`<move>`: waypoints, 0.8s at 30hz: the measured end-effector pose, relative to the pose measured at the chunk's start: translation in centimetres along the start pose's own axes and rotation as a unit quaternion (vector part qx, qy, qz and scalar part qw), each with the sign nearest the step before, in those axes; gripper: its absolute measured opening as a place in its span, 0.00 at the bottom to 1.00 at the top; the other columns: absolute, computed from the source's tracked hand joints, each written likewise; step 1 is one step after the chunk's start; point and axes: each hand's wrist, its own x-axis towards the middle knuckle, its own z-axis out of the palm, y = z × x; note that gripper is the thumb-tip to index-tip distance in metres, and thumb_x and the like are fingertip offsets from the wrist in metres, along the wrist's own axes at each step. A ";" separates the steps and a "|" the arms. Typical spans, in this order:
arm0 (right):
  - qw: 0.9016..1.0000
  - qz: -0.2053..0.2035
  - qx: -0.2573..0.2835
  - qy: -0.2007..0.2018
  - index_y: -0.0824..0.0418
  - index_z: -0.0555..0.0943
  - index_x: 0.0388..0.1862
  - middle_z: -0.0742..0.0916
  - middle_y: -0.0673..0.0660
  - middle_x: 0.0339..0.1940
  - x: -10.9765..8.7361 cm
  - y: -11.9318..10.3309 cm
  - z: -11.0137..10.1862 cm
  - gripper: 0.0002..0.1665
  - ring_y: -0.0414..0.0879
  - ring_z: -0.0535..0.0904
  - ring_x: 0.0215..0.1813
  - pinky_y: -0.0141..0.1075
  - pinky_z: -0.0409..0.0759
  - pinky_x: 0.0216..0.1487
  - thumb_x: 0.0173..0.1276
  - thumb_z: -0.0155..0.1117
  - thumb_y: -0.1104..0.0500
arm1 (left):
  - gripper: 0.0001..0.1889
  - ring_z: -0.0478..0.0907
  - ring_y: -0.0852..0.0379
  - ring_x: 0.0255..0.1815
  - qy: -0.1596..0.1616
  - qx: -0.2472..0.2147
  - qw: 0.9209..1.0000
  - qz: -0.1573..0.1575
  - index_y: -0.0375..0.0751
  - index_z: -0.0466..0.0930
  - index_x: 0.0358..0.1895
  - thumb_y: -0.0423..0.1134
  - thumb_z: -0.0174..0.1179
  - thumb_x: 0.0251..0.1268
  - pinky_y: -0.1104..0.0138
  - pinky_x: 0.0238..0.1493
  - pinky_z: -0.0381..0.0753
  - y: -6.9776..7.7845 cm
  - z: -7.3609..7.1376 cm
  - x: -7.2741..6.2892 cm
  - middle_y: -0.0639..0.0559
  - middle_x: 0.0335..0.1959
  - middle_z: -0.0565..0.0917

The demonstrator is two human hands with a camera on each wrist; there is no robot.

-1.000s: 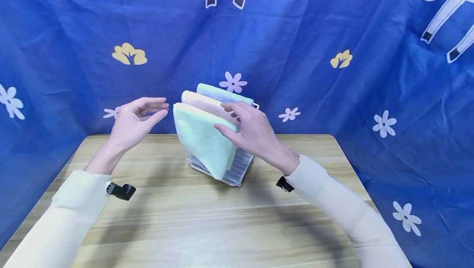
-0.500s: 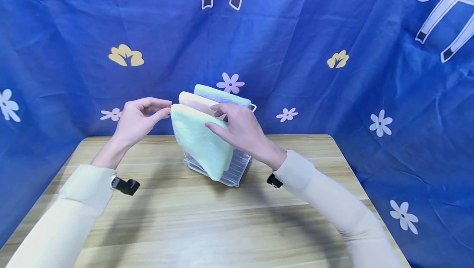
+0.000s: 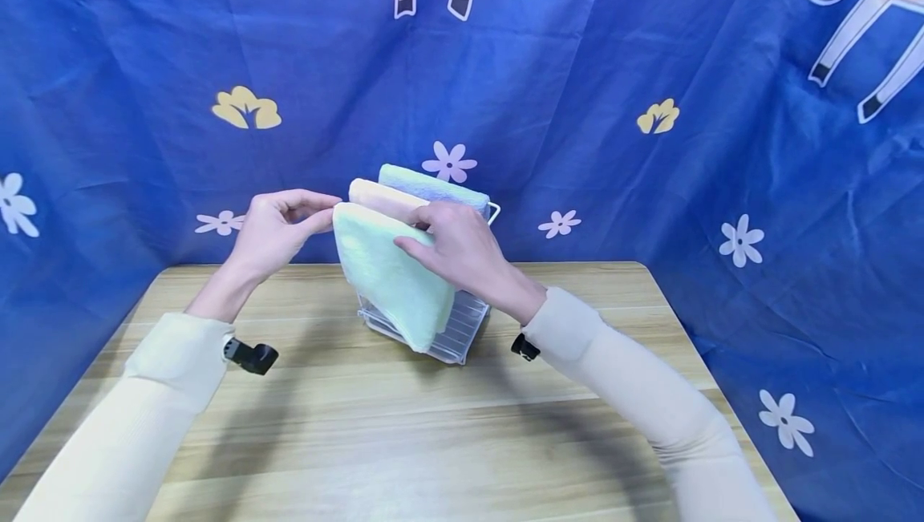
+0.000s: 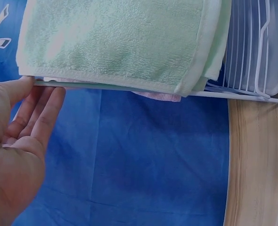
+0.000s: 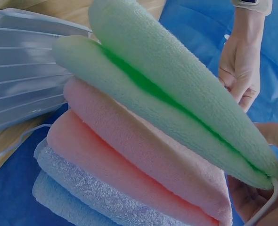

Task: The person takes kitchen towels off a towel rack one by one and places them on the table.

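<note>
At the front of the rack (image 3: pixel 456 331), green towel (image 3: pixel 390 273): folded over and hung as nearest of three — layers parted below the fold, with white wire (image 5: pixel 269 205) coming out at the end, so probably borne by the rack as well as by the hands.

Left hand (image 3: pixel 267 233): pinching narrowly at the upper left corner of the cloth, with thumb in front and fingers behind; perhaps taking in some wire too, though impossible to tell.

Right hand (image 3: pixel 465 245): holding the same fold toward its right end, with thumb on the front face and fingers mostly hidden behind. Held near both ends, presumably to keep the fold level.

Cloth below the grip: hanging between the hands, down across the front of the rack, with one lower corner lowest.

Pink towel (image 3: pixel 382 200): hung just behind the green one, close to the right fingers — touching or not, hard to tell.

Blue towel (image 3: pixel 433 185): rearmost, likely spaced out to keep cloths separate.

Table (image 3: pixel 404 442): under the rack, wood-grained.

Curtain (image 3: pixel 325 89): behind everything, blue.
</note>
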 end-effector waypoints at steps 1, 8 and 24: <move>1.000 0.000 -0.002 -0.001 0.54 0.92 0.41 0.90 0.49 0.31 0.1 0.0 0.0 0.11 0.41 0.81 0.33 0.34 0.82 0.35 0.71 0.74 0.49 | 0.20 0.89 0.74 0.40 -0.001 -0.006 1.000 -0.001 0.37 0.87 0.59 0.47 0.69 0.73 0.87 0.49 0.85 0.0 0.0 0.0 0.79 0.36 0.88; 1.000 0.000 -0.005 0.008 0.54 0.92 0.38 0.89 0.49 0.29 0.3 -0.1 0.3 0.09 0.40 0.79 0.31 0.33 0.80 0.32 0.70 0.76 0.49 | 0.18 0.89 0.74 0.38 -0.002 -0.030 1.000 -0.001 0.33 0.86 0.58 0.43 0.68 0.74 0.83 0.48 0.89 0.0 0.1 0.3 0.77 0.34 0.88; 0.996 0.033 0.085 0.015 0.56 0.93 0.43 0.93 0.51 0.37 0.2 0.2 0.6 0.08 0.39 0.84 0.35 0.27 0.81 0.35 0.70 0.75 0.55 | 0.17 0.89 0.74 0.38 0.000 -0.013 1.000 -0.008 0.32 0.86 0.56 0.43 0.67 0.75 0.81 0.45 0.90 0.1 0.2 0.4 0.77 0.33 0.87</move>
